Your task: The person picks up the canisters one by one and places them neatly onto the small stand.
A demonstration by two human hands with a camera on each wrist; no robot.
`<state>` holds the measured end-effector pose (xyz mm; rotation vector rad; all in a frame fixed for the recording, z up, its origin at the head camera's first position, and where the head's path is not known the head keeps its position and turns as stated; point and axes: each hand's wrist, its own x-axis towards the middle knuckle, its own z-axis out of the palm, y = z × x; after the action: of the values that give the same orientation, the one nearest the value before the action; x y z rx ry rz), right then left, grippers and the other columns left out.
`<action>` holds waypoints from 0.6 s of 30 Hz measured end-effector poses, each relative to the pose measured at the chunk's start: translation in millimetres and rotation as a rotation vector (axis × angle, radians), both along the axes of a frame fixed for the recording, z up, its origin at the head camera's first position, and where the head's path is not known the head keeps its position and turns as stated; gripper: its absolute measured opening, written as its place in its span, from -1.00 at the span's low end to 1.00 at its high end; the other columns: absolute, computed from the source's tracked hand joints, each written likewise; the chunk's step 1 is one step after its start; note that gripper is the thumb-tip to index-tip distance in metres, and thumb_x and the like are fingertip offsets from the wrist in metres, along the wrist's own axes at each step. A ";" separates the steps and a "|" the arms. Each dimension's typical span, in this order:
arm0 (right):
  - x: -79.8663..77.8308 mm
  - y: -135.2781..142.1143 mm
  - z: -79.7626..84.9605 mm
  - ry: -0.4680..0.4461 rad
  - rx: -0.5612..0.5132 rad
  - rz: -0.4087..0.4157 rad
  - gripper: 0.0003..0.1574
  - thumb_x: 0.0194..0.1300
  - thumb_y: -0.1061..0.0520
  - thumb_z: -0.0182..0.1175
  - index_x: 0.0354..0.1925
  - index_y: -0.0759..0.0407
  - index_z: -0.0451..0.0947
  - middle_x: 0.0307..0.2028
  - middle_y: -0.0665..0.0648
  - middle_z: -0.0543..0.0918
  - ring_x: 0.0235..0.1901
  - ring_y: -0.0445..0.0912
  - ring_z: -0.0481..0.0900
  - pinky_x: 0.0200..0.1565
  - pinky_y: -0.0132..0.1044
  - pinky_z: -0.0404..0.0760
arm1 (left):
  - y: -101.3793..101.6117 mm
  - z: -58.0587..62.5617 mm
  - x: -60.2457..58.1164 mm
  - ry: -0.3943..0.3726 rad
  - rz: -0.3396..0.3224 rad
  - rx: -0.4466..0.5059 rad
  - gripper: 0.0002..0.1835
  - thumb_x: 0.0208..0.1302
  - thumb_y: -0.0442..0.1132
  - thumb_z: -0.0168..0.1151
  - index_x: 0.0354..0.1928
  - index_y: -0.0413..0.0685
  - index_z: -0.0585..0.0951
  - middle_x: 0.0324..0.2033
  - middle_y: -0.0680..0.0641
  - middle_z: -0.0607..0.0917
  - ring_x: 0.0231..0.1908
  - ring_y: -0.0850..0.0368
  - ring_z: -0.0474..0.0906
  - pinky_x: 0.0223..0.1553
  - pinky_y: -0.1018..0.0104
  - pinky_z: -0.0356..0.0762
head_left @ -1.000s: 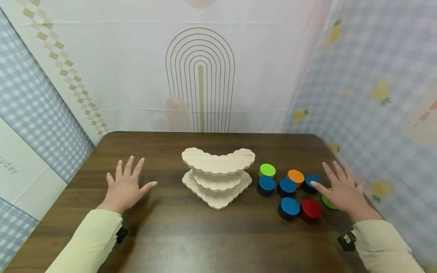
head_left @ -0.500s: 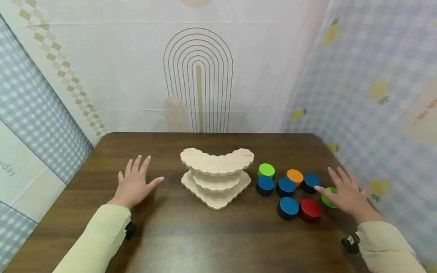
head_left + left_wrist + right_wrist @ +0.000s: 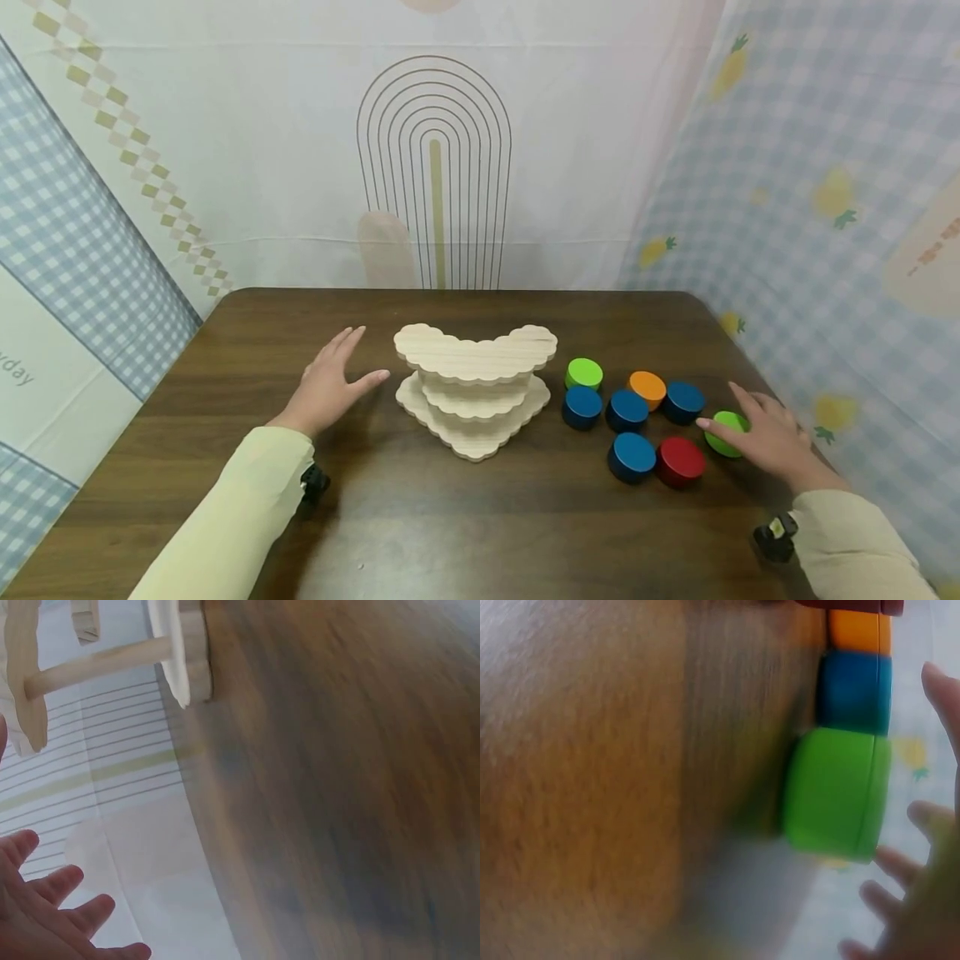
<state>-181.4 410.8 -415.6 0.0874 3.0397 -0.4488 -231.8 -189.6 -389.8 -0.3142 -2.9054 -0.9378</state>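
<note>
A tiered stand of pale wood with scalloped edges (image 3: 472, 360) stands mid-table. My left hand (image 3: 327, 387) hovers to its left, thumb stretched toward it and fingers extended, holding nothing. In the left wrist view, spread fingertips (image 3: 94, 913) show below the stand's wooden post (image 3: 105, 667). My right hand (image 3: 772, 437) is beside the nearer green round tin (image 3: 726, 434), thumb and fingers apart around its far side. The right wrist view has that green tin (image 3: 836, 793) close to the fingers, with a blue tin (image 3: 855, 691) beyond it.
Several more round tins sit right of the stand: a second green one (image 3: 584, 374), an orange one (image 3: 647, 389), a red one (image 3: 680, 462) and several blue ones (image 3: 632, 457). Patterned cloth (image 3: 795, 242) hangs along the right edge of the brown table (image 3: 465, 525).
My left hand has moved right toward the stand and turned more on its side. The right hand has shifted slightly right, uncovering more of the green tin.
</note>
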 end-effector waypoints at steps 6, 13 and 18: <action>0.5 6.5 -0.2 -0.034 -0.016 -0.002 0.26 0.27 -0.48 -0.03 0.48 0.34 -0.24 0.24 0.70 0.01 0.12 0.57 0.03 -0.10 0.51 0.18 | 9.4 2.4 -7.5 -0.007 -0.051 0.104 -0.05 0.22 0.23 0.21 0.51 -0.02 0.05 0.46 -0.25 0.07 0.44 -0.25 -0.04 0.33 -0.26 -0.02; -1.2 13.7 -0.4 -0.043 -0.077 0.017 0.27 0.27 -0.40 0.04 0.44 0.47 -0.21 0.24 0.72 0.03 0.16 0.56 0.01 0.01 0.52 0.13 | 19.5 6.9 -10.7 -0.051 -0.079 0.188 -0.09 0.22 0.16 0.26 0.50 0.01 0.10 0.46 -0.19 0.10 0.44 -0.19 -0.03 0.35 -0.19 0.01; -0.2 19.4 -4.8 -0.063 -0.137 0.038 0.26 0.27 -0.34 0.10 0.43 0.51 -0.20 0.26 0.73 0.02 0.19 0.59 0.00 0.05 0.51 0.13 | 23.0 7.0 -11.8 -0.074 -0.105 0.206 -0.13 0.23 0.15 0.25 0.48 -0.01 0.16 0.45 -0.20 0.14 0.44 -0.20 0.00 0.34 -0.19 0.03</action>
<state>-181.6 430.1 -420.4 0.0356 2.9338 -0.6360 -243.6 -166.6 -382.7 -0.4290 -2.8478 -1.2788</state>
